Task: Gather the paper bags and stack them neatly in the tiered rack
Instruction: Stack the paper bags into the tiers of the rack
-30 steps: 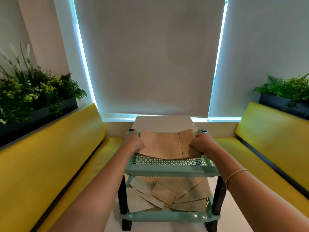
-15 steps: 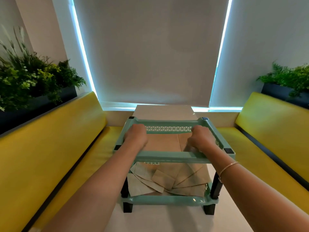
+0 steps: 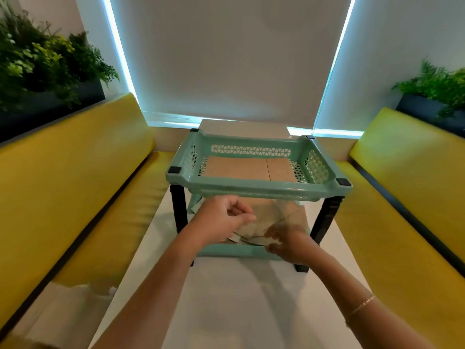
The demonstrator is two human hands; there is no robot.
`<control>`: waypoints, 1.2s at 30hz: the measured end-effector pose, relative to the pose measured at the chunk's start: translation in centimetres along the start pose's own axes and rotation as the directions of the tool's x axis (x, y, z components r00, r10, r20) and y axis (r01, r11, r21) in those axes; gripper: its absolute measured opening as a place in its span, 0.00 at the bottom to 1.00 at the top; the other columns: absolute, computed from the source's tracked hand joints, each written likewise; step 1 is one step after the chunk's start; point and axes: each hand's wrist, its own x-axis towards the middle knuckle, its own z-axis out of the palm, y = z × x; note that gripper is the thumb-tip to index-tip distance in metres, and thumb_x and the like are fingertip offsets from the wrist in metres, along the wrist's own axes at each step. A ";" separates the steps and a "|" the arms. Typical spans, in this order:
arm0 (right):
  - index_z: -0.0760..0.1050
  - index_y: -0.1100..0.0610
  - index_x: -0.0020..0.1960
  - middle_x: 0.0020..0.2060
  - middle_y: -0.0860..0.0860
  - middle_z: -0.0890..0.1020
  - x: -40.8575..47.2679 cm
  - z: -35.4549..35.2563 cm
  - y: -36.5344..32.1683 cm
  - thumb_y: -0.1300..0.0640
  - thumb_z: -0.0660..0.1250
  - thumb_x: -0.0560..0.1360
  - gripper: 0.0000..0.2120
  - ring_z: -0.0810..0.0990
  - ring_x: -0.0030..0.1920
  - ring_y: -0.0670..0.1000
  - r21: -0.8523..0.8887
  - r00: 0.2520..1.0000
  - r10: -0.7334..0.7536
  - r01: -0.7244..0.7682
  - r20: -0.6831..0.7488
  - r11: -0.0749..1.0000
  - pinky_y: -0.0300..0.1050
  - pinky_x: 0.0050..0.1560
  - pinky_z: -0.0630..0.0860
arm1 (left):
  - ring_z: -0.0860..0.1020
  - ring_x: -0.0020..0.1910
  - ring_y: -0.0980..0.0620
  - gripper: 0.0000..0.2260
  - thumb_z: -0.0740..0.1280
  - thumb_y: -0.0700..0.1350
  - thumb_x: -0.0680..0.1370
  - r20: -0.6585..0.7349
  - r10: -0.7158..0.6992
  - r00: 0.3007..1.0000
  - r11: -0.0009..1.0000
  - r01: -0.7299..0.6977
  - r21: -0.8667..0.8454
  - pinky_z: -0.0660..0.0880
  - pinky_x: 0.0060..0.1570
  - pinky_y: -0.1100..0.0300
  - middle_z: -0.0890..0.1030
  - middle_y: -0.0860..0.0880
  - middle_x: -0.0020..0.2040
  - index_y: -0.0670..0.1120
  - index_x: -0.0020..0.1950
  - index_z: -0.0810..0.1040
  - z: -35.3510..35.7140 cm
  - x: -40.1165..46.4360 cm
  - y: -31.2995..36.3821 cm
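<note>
The mint-green two-tier rack [image 3: 259,187] stands on the pale table [image 3: 226,298], between the two yellow benches [image 3: 75,187], its black legs holding the trays apart. Upper tray: flat brown paper bags [image 3: 241,168] lie squared and level, edges roughly parallel to the tray walls, so this tier reads as finished. Lower tray: a loose pile of crumpled bags [image 3: 274,220], fanned at odd angles, some corners sticking out over the near rim. Both hands reach under the upper tray into this lower tier, probably to straighten the pile. The left hand [image 3: 224,217] has its fingers curled in, thumb against the forefinger; it hovers over or touches the left part of the pile, and whether it pinches paper cannot be told. The right hand [image 3: 286,244] sits at the near rim of the lower tray, fingertips drawn together as if nipping a bag edge; motion blur hides the actual contact. Judgement: remaining work is to align the lower pile so it matches the upper one. Something pale and blurred lies on the near left bench; it cannot be identified. No brand, label or legible writing on rack or bags.
</note>
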 end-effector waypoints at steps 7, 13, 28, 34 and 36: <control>0.66 0.60 0.67 0.61 0.58 0.74 8.5 2.5 0.9 0.59 0.68 0.73 0.24 0.74 0.59 0.56 0.149 0.965 0.215 -0.193 -0.150 0.970 0.45 0.55 0.72 | 0.74 0.42 0.58 0.08 0.68 0.46 0.75 -0.015 -0.262 0.965 0.955 0.261 0.143 0.70 0.36 0.69 0.77 0.55 0.44 0.48 0.53 0.78 3.0 2.5 -6.5; 0.51 0.63 0.74 0.63 0.60 0.72 12.7 5.5 -1.3 0.44 0.75 0.65 0.50 0.75 0.61 0.59 0.354 0.872 0.485 -0.432 -0.072 0.830 0.51 0.59 0.75 | 0.74 0.46 0.58 0.10 0.68 0.44 0.75 -0.068 -0.248 0.966 0.949 0.256 0.184 0.69 0.42 0.72 0.80 0.49 0.53 0.45 0.56 0.78 3.2 4.5 -8.2; 0.73 0.60 0.53 0.40 0.53 0.78 9.2 3.2 -2.5 0.62 0.59 0.78 0.06 0.75 0.36 0.49 0.784 0.965 0.244 -0.078 -0.095 0.616 0.44 0.39 0.74 | 0.73 0.62 0.48 0.28 0.65 0.57 0.76 -0.316 -0.424 0.848 0.906 0.396 -0.153 0.68 0.54 0.61 0.74 0.48 0.64 0.46 0.70 0.64 3.3 6.3 -9.8; 0.68 0.53 0.60 0.50 0.52 0.78 7.2 2.7 -0.5 0.52 0.67 0.75 0.16 0.78 0.51 0.52 0.611 0.990 0.138 -0.123 0.024 0.782 0.46 0.51 0.78 | 0.78 0.51 0.50 0.11 0.69 0.47 0.75 -0.251 -0.450 0.857 0.874 0.365 -0.321 0.77 0.55 0.51 0.81 0.49 0.54 0.52 0.55 0.72 5.6 7.7 -11.7; 0.69 0.56 0.62 0.54 0.53 0.77 8.3 2.3 1.1 0.51 0.68 0.74 0.19 0.76 0.55 0.53 0.358 0.956 0.256 -0.190 -0.146 0.914 0.46 0.58 0.75 | 0.79 0.51 0.49 0.09 0.69 0.47 0.74 -0.284 -0.459 0.842 0.874 0.370 -0.315 0.77 0.55 0.48 0.81 0.51 0.50 0.54 0.52 0.72 6.2 8.0 -12.2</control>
